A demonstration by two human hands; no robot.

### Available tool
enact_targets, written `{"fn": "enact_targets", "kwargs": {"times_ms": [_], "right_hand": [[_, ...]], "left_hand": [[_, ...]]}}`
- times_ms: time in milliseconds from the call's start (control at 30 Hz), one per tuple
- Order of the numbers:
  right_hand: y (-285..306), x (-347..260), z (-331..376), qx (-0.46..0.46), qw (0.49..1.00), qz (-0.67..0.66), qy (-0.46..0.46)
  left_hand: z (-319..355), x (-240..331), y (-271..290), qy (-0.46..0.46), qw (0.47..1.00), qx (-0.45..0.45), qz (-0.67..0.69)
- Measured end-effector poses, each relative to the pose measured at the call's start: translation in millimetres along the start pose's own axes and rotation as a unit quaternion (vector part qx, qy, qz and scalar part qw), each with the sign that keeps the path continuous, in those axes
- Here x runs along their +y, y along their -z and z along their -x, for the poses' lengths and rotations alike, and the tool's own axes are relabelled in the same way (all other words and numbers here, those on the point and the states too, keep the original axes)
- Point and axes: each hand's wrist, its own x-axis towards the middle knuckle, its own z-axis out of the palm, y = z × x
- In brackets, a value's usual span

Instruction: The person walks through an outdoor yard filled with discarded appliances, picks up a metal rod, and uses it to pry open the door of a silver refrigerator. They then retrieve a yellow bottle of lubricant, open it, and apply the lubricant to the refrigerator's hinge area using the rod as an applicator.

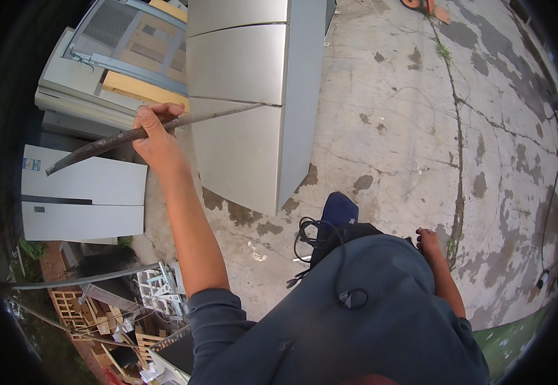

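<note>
A tall silver refrigerator (240, 147) stands ahead of me, its front split by narrow seams into several doors or drawers. My left hand (157, 131) is closed around a long, dark, slightly curved pry bar (102, 146). The bar's thin end meets the lower seam near the front's right edge; whether it goes into the gap I cannot tell. Its thick end sticks out to the left past my hand. Low at my right side hangs my right hand (428, 241), fingers curled, away from the refrigerator. What it holds, if anything, does not show.
White refrigerators or cabinets (83, 189) stand at left, with a framed panel (131, 38) above them. Wooden crates (73, 308) and scrap fill the lower left. Cracked, stained concrete (388, 128) stretches right. A black cable (305, 237) hangs by my body, above my blue shoe (340, 208).
</note>
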Motion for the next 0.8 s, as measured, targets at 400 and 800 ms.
{"fn": "enact_targets", "kwargs": {"times_ms": [400, 800], "right_hand": [[-11, -138, -69, -0.044, 0.998, -0.024, -0.023], [40, -353, -183, -0.030, 0.996, 0.080, 0.040]], "left_hand": [[17, -36, -13, -0.021, 0.991, 0.130, -0.036], [76, -74, -100, 0.098, 0.955, 0.190, -0.205]]}}
